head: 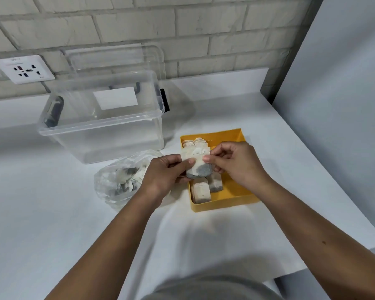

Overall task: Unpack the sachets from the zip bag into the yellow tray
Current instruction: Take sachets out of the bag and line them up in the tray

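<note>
Shirt [212, 289]: grey cloth at the bottom edge, between the two forearms.
Forearms: both bare, reaching forward over the white counter [52, 224] and meeting above the near-left part of the tray.
Left hand [162, 172]: thumb and fingers pinch the left edge of a sachet; the hand sits between the bag and the tray.
Right hand [232, 163]: thumb and forefinger pinch the sachet's right upper edge, the other fingers curled loosely.
Held sachet [198, 164]: pale paper with a dark grey fill showing at its lower end, held above the tray's left side, tilted.
Tray [232, 198]: yellow, open, on the counter right of centre; several sachets [200, 191] lie along its left side, some near the front wall and some at the far end, the right half bare.
Bag [121, 178]: clear plastic, crumpled, on the counter just left of the tray, with more sachets inside.
Box [100, 126]: clear plastic tub behind the bag, dark latches on its ends, its lid [115, 57] leaning on the brick wall.
Socket [24, 69]: white plate on the wall, far left.
</note>
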The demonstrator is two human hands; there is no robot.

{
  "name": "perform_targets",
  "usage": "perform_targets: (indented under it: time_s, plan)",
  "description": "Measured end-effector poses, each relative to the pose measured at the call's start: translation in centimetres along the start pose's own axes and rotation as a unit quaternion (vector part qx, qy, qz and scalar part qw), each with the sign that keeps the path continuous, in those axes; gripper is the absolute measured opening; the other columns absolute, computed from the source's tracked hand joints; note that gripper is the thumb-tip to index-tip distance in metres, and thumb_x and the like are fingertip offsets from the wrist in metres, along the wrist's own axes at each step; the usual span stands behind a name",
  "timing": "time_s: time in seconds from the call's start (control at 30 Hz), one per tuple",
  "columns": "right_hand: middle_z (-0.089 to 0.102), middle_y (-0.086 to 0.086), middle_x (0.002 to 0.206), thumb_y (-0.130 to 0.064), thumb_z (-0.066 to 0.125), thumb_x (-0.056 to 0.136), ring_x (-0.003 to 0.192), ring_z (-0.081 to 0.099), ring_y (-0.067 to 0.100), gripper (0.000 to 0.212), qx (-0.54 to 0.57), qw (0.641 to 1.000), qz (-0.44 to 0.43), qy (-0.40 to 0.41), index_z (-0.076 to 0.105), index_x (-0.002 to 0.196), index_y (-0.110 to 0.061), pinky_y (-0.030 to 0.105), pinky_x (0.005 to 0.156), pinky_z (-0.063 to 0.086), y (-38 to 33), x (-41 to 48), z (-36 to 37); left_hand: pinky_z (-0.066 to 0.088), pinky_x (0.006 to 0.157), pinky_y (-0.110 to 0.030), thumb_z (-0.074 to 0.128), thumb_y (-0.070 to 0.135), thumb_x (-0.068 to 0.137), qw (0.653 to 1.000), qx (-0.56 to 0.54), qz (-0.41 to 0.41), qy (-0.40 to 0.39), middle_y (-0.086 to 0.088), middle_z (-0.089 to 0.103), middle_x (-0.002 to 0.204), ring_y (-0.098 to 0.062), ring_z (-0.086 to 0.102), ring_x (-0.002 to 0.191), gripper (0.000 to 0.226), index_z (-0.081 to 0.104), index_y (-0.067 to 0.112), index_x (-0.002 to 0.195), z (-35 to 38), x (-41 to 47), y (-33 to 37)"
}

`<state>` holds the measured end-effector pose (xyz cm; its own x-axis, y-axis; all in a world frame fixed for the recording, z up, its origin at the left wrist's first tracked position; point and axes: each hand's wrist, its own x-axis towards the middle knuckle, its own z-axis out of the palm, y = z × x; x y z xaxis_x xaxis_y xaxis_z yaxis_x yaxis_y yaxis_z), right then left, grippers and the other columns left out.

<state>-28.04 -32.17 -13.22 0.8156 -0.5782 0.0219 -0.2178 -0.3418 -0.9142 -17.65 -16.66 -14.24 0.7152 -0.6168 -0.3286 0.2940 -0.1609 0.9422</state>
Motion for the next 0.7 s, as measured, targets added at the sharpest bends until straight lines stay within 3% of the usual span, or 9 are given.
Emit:
perform_targets:
  time_s: [0.1, 0.27, 0.47, 0.57, 0.7]
  plan:
    - [0.067, -0.001, 0.062, -0.016, 0.082, 0.074, 0.052, 0.064, 0.011, 0.014, 0.028, 1.000, 0.014, 0.000, 0.069, 0.075, -0.014, 0.023, 0.055, 0.056, -0.1, 0.0, -0.6, 0.061, 0.073, -0.026, 0.073, 0.013, 0.087, 1.000, 0.002, -0.002, 0.009, -0.016, 0.076, 0.091, -0.021, 0.073, 0.079, 0.015, 0.075, 0.000, 0.095, -0.1, 0.0, 0.0]
    - [0.070, 0.003, 0.064, -0.016, 0.080, 0.078, 0.057, 0.067, 0.015, 0.014, -0.010, 0.996, 0.071, -0.056, 0.069, 0.081, -0.008, 0.027, 0.059, 0.057, 1.2, 0.5, -2.8, 0.059, 0.063, -0.020, 0.070, 0.012, 0.089, 1.000, -0.010, -0.001, 0.021, -0.010, 0.076, 0.081, -0.015, 0.073, 0.070, 0.011, 0.074, 0.002, 0.090, -0.9, 0.0, 0.4]
    - [0.072, 0.012, 0.072, -0.019, 0.080, 0.079, 0.062, 0.068, 0.019, 0.021, -0.090, 0.967, 0.167, -0.170, 0.069, 0.090, -0.005, 0.026, 0.062, 0.058, 3.9, 0.5, -2.9, 0.061, 0.082, -0.036, 0.070, 0.016, 0.090, 0.999, 0.006, -0.010, 0.053, -0.016, 0.076, 0.087, -0.032, 0.073, 0.083, 0.019, 0.072, -0.003, 0.089, -1.8, 0.5, 0.4]
    - [0.073, 0.015, 0.079, -0.011, 0.078, 0.080, 0.069, 0.071, 0.022, 0.016, -0.087, 0.963, 0.182, -0.180, 0.066, 0.090, -0.007, 0.027, 0.064, 0.060, 4.4, 0.6, -2.1, 0.062, 0.080, -0.034, 0.068, 0.017, 0.091, 0.998, 0.008, -0.016, 0.052, -0.013, 0.077, 0.083, -0.029, 0.074, 0.080, 0.024, 0.069, -0.007, 0.092, -1.8, 0.5, 0.3]
    - [0.074, 0.014, 0.077, -0.010, 0.079, 0.079, 0.076, 0.073, 0.031, 0.018, -0.102, 0.963, 0.184, -0.167, 0.064, 0.088, -0.008, 0.039, 0.075, 0.061, 4.8, 0.9, -1.5, 0.062, 0.074, -0.029, 0.065, 0.017, 0.094, 0.999, 0.009, -0.022, 0.044, -0.012, 0.077, 0.086, -0.026, 0.075, 0.080, 0.023, 0.071, -0.005, 0.095, -1.8, 0.3, 0.3]
